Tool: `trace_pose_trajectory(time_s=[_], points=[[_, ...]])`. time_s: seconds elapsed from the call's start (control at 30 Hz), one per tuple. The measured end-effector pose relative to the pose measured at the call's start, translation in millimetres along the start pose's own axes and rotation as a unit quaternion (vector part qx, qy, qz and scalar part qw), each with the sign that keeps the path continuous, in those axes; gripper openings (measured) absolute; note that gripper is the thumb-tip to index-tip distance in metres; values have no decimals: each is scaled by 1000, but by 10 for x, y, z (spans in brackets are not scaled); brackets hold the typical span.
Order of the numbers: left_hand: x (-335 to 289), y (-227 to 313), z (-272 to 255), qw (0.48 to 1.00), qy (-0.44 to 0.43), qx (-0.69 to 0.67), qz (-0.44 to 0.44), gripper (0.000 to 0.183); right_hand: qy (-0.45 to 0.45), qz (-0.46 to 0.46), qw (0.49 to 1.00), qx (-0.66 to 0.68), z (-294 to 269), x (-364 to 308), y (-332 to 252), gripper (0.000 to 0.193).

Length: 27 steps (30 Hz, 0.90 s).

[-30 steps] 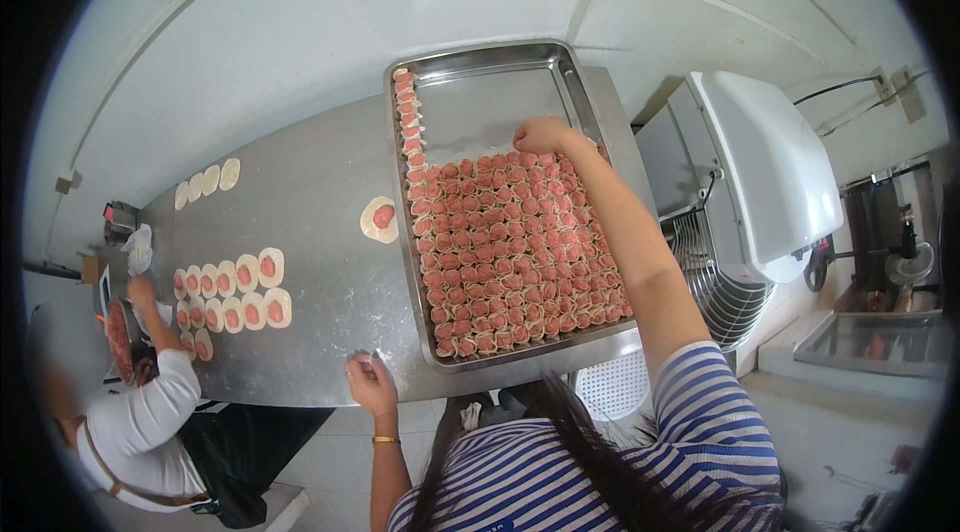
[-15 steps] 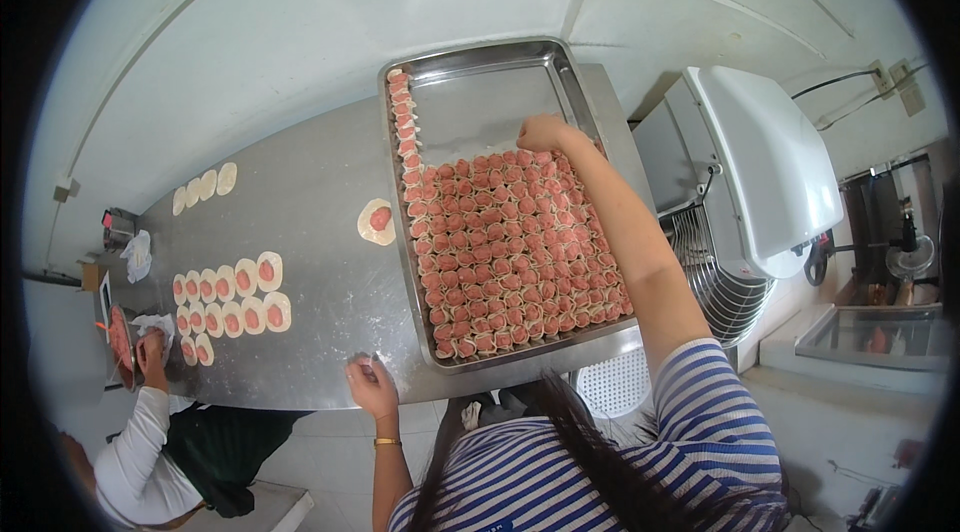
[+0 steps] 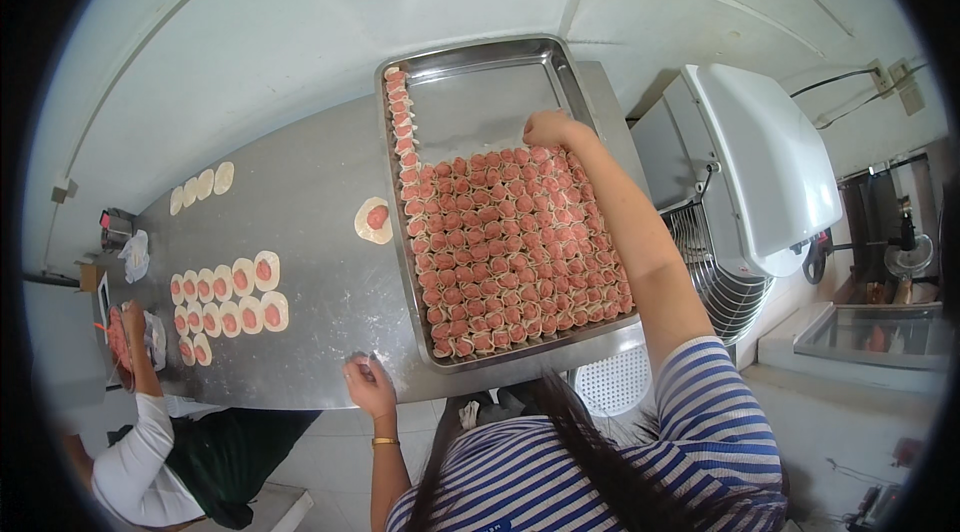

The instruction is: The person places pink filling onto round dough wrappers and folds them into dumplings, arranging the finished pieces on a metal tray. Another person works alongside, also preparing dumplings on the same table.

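Right hand [image 3: 552, 129]: fingers curled inward and pointed down, nearly closed, at the far row of dumplings, toward the right wall of the steel tray [image 3: 485, 107]; the back of the hand covers the fingertips, so I cannot tell whether they pinch a piece. Left hand [image 3: 371, 387]: fingers loosely curled over the steel table [image 3: 300, 232], just outside the tray's near left corner; I cannot tell whether it holds anything. Packed meat-topped dumplings [image 3: 500, 242] fill the near part of the tray, and a single column of dumplings [image 3: 403, 127] lines its left wall up to the far corner. One filled wrapper [image 3: 374, 221] lies flat just outside the left wall; more filled wrappers [image 3: 230, 317] lie well left of the tray. I judge the step as placing along the far row. For good results, I should hold any piece lightly by its dough sides, filling uppermost, and lower it straight down against its neighbour before parting the fingers. Forearm clearance matters: it crosses above the packed rows on the tray's right side, and a dropped elbow could flatten the toppings.
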<state>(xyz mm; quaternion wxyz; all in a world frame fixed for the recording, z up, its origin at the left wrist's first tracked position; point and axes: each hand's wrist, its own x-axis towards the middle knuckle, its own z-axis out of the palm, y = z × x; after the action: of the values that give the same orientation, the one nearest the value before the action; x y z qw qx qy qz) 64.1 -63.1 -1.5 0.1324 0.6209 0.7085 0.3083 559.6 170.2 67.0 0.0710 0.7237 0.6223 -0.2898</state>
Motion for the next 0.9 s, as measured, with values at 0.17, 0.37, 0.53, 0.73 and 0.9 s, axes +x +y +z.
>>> trace_pose_trajectory(time_s=[0.17, 0.37, 0.53, 0.73, 0.9], points=[[-3, -25, -10, 1000, -1, 11, 10, 11, 43, 42, 997, -50, -24, -57, 83, 40], [5, 27, -10, 1000, 5, 13, 20, 10, 26, 25, 998, -59, 49, 0, 158, 37], [-7, -63, 23, 1000, 2, -1, 6, 8, 3, 25, 1000, -17, -78, -149, 138, 46], [-2, -48, 36, 1000, 0, -3, 1, 10, -4, 64, 996, -64, -132, -203, 278, 51], [1, -4, 14, 1000, -6, 6, -4, 11, 0, 42, 999, -32, -147, -234, 263, 54]])
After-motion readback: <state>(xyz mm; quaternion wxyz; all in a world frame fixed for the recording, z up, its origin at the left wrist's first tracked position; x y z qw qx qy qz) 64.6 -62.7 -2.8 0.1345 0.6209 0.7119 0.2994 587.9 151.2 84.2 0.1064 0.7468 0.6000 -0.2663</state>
